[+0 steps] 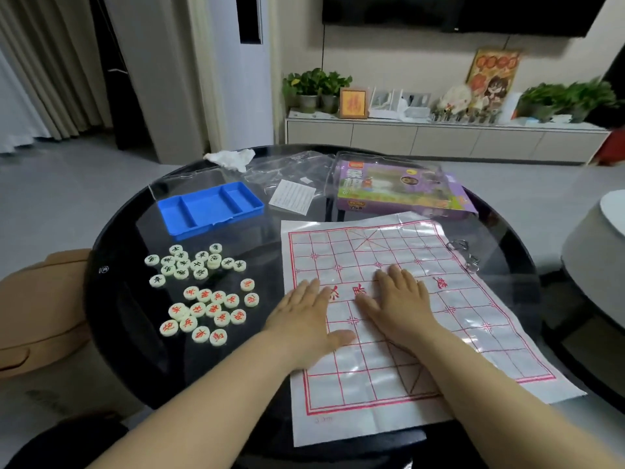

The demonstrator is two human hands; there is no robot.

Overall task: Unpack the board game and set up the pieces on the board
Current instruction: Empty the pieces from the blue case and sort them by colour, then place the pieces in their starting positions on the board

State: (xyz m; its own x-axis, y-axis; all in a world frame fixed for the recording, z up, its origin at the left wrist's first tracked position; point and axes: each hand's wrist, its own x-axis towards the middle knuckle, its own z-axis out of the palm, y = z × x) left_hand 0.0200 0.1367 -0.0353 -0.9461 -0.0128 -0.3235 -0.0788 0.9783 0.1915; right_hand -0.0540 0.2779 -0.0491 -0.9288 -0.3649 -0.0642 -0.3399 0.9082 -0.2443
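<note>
A white paper board [473, 299] with a red grid lies unfolded on the right half of the round black glass table [111, 252]. My left hand [304, 319] lies flat on the board's left edge, fingers straight. My right hand [399, 299] presses flat on the board's middle, beside the left one. To the left of the board lie two loose groups of round cream pieces: several with black characters [192, 262] farther away, several with red characters [209, 309] nearer. No piece stands on the board.
An empty blue compartment tray [209, 208] sits at the back left. Behind the board lie a purple game box [399, 191], a leaflet [292, 196], clear plastic wrapping [287, 167] and a crumpled tissue [233, 157]. Keys [466, 255] rest at the board's right edge.
</note>
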